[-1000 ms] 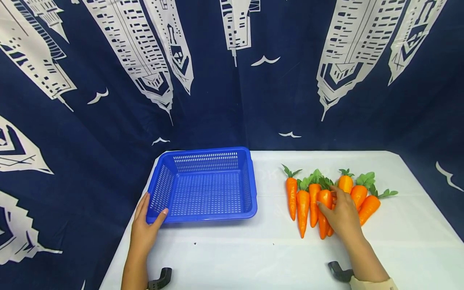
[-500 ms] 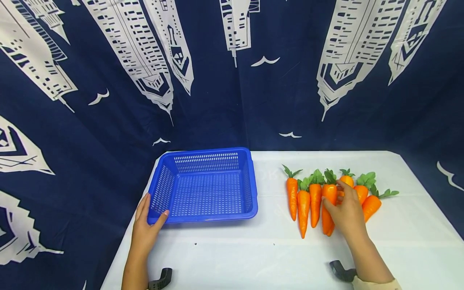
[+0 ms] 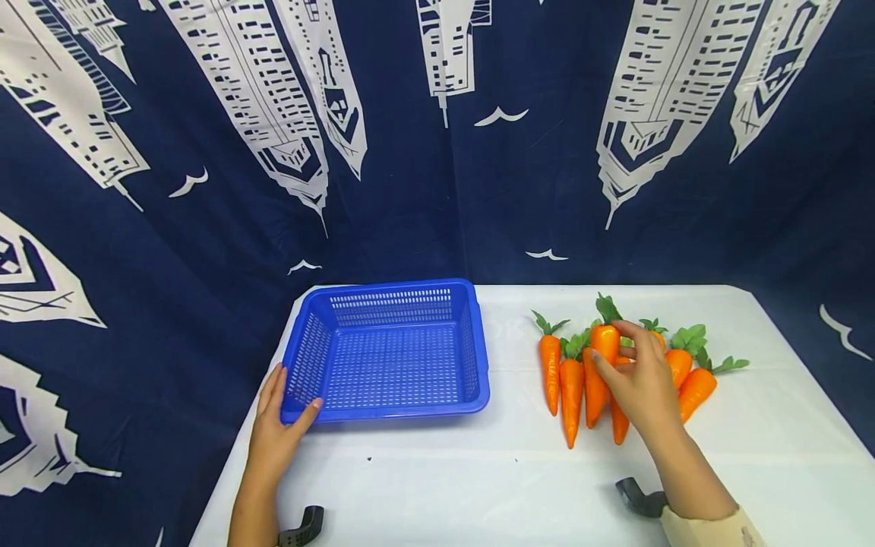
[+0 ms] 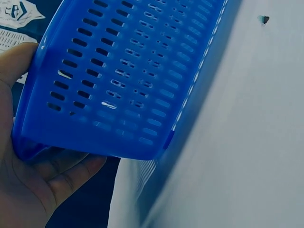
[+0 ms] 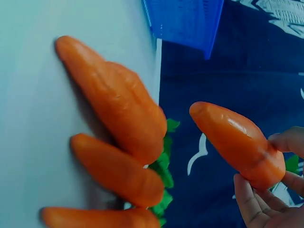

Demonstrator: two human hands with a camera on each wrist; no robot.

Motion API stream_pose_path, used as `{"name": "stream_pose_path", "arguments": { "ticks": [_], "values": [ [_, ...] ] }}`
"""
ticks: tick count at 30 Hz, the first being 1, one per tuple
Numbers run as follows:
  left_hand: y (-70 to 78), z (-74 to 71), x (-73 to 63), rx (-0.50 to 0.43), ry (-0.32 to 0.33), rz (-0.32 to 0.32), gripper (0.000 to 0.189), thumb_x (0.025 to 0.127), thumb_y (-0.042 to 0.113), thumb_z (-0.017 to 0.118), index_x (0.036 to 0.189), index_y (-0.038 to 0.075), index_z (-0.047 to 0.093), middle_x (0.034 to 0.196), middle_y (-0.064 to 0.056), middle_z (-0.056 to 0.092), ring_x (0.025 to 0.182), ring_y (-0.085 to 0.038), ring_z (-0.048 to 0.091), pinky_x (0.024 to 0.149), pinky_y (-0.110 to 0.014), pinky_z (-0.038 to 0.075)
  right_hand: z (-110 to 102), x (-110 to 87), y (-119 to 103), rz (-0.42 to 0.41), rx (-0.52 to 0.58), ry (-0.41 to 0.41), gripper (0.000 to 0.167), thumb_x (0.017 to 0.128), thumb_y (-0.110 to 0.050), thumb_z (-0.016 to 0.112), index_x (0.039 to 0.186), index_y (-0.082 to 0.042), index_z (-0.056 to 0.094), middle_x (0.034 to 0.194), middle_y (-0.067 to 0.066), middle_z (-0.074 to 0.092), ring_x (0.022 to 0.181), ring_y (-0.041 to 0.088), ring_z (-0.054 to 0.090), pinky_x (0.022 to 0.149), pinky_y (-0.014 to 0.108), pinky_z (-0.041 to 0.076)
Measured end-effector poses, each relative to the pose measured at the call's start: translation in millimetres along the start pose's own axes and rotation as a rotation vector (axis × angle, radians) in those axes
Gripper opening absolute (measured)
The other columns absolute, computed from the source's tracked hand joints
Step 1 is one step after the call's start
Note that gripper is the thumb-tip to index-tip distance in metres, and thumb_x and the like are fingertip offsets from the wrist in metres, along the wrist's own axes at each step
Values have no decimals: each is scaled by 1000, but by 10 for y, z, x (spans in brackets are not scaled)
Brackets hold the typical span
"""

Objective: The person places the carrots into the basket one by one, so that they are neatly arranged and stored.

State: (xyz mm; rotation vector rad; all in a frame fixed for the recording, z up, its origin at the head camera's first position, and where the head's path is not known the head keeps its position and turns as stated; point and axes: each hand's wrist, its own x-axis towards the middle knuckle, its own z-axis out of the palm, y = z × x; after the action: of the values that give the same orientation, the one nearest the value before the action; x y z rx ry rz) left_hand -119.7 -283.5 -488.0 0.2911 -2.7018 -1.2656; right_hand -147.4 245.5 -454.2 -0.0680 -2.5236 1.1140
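My right hand [image 3: 642, 380] pinches an orange carrot [image 3: 604, 342] with green leaves near its leafy end, thumb on one side and fingers on the other. In the right wrist view that carrot [image 5: 232, 142] is raised off the table, its tip pointing away from the palm. Several more carrots [image 3: 571, 395] lie side by side beneath and around this hand, partly hidden by it. On the left, my left hand [image 3: 273, 437] grips the near left corner of a blue plastic basket [image 3: 403, 413]. The left wrist view shows its thumb at the rim and fingers under the basket's corner [image 4: 95, 137].
A white tabletop [image 3: 444, 486] bears the basket and carrots. Behind it hangs a dark blue cloth [image 3: 410, 205] printed with white buildings and birds. Black wrist mounts [image 3: 311, 524] show by both forearms.
The right hand has lifted one carrot from the pile and moved it up and slightly left, over the neighbouring carrots. The left hand stays at the basket's corner.
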Motion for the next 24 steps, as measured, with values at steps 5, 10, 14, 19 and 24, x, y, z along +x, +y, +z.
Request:
{"name": "stream_pose_path", "arguments": {
  "ticks": [5,10,14,19,24],
  "values": [
    [10,10,-17,3,-12,-4,95,91,47,72,164,23,15,172,-1,7,158,-40,10,121,-69,16,27,76,-127,-43,1,-34,61,96,-26,71,151,-20,46,140,22,45,108,38,63,75,-5,40],
    [22,24,-33,-6,-20,-12,95,91,48,73,163,25,16,172,3,7,159,-37,8,122,-68,15,72,151,-251,-69,37,-45,59,96,-27,70,150,-21,47,141,21,44,110,36,62,79,-6,37],
    [35,32,-54,-12,-29,-13,95,91,49,72,164,26,15,172,3,7,159,-36,7,122,-68,14,104,200,-357,-96,76,-56,59,96,-25,70,150,-19,47,141,21,43,110,35,61,79,-4,40],
    [55,48,-91,-21,-41,8,96,91,47,73,164,23,15,172,-1,7,159,-38,7,122,-68,15,145,253,-479,-113,97,-83,58,97,-30,68,150,-20,46,142,19,43,109,33,63,78,4,47],
    [63,87,-112,-26,-52,26,96,91,46,73,164,22,15,172,1,6,159,-37,7,123,-66,15,218,317,-607,-117,133,-134,57,98,-33,67,150,-22,46,141,16,46,108,31,63,78,5,47]
  ]
}}
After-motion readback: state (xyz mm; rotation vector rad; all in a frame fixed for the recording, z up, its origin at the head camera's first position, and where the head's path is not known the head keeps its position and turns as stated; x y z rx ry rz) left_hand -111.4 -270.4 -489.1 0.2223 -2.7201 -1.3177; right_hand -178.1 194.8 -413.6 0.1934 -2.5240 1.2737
